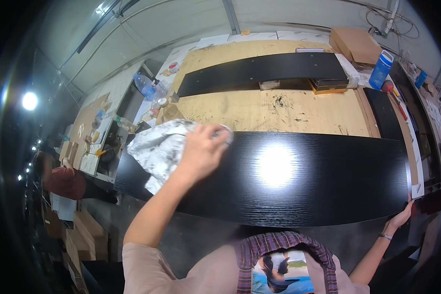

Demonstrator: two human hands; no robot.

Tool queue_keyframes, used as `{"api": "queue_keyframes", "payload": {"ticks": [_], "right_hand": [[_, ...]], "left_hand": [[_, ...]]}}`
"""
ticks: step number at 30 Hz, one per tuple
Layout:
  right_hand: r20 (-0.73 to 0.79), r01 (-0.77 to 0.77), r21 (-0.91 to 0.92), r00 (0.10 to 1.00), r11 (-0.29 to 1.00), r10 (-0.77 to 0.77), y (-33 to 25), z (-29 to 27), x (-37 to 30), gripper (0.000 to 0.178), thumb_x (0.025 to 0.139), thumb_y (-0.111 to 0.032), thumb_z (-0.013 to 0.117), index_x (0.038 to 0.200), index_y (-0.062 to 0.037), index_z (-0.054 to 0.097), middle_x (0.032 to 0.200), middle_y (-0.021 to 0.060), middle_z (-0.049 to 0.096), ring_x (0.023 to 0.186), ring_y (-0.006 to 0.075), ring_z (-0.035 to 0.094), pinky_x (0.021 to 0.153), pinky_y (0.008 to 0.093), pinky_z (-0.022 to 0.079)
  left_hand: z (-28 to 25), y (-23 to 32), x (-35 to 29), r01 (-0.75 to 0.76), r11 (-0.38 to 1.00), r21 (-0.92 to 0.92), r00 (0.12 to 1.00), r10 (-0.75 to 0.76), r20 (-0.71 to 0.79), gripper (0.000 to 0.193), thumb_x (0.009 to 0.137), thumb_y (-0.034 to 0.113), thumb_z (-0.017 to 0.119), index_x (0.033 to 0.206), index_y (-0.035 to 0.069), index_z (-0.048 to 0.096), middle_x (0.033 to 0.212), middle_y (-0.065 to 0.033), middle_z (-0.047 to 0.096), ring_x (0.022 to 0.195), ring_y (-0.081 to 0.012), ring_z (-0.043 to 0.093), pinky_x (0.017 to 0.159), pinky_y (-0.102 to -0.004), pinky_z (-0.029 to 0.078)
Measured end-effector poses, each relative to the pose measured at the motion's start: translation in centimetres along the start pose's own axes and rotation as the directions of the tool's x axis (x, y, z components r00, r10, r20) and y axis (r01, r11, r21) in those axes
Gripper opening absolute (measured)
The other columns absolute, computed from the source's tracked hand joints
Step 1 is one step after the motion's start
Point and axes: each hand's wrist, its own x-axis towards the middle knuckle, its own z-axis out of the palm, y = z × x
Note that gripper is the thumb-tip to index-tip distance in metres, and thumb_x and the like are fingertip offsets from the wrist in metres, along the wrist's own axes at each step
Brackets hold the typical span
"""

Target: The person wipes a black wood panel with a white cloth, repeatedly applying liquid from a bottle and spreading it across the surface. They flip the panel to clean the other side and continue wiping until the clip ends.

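By the left hand [202, 151], left of centre, a white cloth [158, 148] was clutched against the black board [328, 174] stretched across mid-frame! The board's right end was touched by the right hand [401, 216], grip unclear. Streaks risked being left by the cloth's dark smudges!

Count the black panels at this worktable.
3: near panel under the cloth, far panel across the back, narrow panel at right. Others may be hidden.
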Motion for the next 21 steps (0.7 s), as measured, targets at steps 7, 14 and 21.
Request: {"api": "queue_keyframes", "payload": {"ticks": [7, 14, 21], "right_hand": [[0.075, 0.069, 0.043, 0.995, 0.997, -0.073, 1.1, -0.7, 0.8, 0.055, 0.111, -0.033, 0.031, 0.129, 0.0083, 0.063, 0.123, 0.0161, 0.067, 0.109, 0.0253, 0.065, 0.1, 0.0358, 0.05], [0.051, 0.097, 0.039, 0.994, 0.995, -0.099, 1.6, -1.3, 1.3, 0.056, 0.111, -0.033, 0.029, 0.127, 0.0077, 0.064, 0.122, 0.0161, 0.068, 0.108, 0.0251, 0.065, 0.099, 0.0355, 0.05], [0.005, 0.104, -0.034, 0.995, 0.994, -0.104, 1.2, -0.9, 0.8, 0.057, 0.111, -0.033, 0.029, 0.126, 0.0075, 0.066, 0.12, 0.0152, 0.069, 0.107, 0.0242, 0.065, 0.1, 0.0351, 0.049]], "left_hand": [[-1.0, -4.9, -0.2, 0.249, 0.968, 0.026, 0.966, -0.251, 0.06, 0.019, 0.085, 0.011, 0.071, 0.101, 0.003, 0.078, 0.104, -0.0127, 0.072, 0.1, -0.0314, 0.066, 0.09, -0.0388, 0.052], [-1.2, -3.2, 4.3, 0.575, 0.792, -0.204, 0.78, -0.456, 0.428, 0.026, 0.082, 0.018, 0.077, 0.096, -0.004, 0.076, 0.082, -0.0139, 0.073, 0.076, -0.0215, 0.068, 0.073, -0.0351, 0.053], [-0.5, -4.8, 4.7, 0.674, 0.673, -0.304, 0.705, -0.465, 0.535, 0.019, 0.083, 0.011, 0.077, 0.092, -0.006, 0.076, 0.074, -0.0071, 0.07, 0.07, -0.0107, 0.062, 0.069, -0.0301, 0.051]]}}
